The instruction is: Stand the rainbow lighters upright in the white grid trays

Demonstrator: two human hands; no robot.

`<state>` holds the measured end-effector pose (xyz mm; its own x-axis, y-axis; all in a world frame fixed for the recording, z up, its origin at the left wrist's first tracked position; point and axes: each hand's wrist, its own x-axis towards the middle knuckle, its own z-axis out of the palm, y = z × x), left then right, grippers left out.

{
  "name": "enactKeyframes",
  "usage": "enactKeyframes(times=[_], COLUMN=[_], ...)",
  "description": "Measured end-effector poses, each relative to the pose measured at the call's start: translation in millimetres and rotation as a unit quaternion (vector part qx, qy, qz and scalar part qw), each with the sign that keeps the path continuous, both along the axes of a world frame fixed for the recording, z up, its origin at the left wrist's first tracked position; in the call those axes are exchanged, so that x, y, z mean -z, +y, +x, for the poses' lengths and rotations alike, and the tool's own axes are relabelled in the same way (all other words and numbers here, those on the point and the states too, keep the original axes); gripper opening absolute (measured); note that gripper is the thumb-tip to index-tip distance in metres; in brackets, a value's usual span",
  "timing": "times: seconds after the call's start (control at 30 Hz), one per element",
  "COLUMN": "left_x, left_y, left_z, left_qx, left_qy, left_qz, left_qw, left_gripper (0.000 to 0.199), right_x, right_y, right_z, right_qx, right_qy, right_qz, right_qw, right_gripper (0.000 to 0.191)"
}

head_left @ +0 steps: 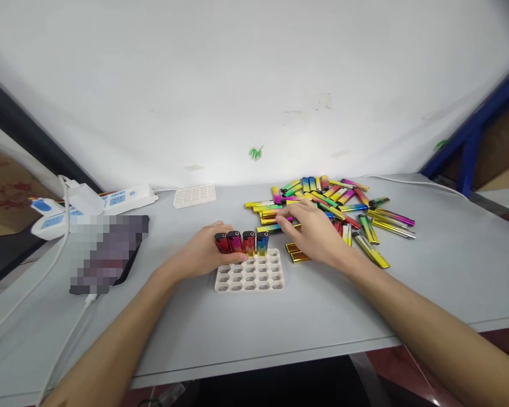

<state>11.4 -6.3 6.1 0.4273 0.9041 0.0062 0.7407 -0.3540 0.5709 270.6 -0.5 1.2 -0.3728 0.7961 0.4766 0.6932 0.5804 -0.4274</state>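
At 11 o'clock on tray (249, 290), clasping lighters (249, 243) upright with left hand (203, 251) against tipping. Toward 1 o'clock, half-curling right hand (313, 227) over pile (346, 196); can't tell grip.

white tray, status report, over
Left hand against upright lighters, tray back row. Right hand at loose lighter pile. Two gold lighters lying just right of tray.

off-white rectangular holed tray (256, 274): flat, near centre | four black-topped colourful metallic lighters (249, 243): upright, tray's far side | shiny multicoloured metallic lighters (353, 208): loosely heaped, right
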Motion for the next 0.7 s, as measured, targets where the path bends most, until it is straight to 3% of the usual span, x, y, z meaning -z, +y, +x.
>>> enactKeyframes(times=[0.07,0.17,0.5,0.6,0.7], left_x=[-0.8,-1.8,-2.5,-2.9,-3.5], left_y=[1,2,5,5,5], left_z=[-1,-3,-6,-6,-6], left_qx=[-0.017,-0.035,-0.106,-0.108,-0.107], left_qy=[0.005,0.003,0.028,0.026,0.026], left_qz=[0.005,0.018,0.007,0.009,0.010], left_qw=[1.000,0.999,0.994,0.994,0.994], left_gripper=[0.041,0.042,0.050,0.048,0.046], right_x=[6.4,15.2,16.9,14.6,7.7], right_y=[7,13,11,11,9], right_z=[5,10,8,6,3], right_qx=[0.020,0.024,0.060,0.059,0.060], right_qy=[-0.061,-0.122,-0.165,-0.131,0.002], right_qz=[0.030,0.016,-0.020,-0.004,-0.025], right_qw=[0.997,0.992,0.984,0.990,0.998], right_gripper=[0.019,0.021,0.019,0.013,0.015])
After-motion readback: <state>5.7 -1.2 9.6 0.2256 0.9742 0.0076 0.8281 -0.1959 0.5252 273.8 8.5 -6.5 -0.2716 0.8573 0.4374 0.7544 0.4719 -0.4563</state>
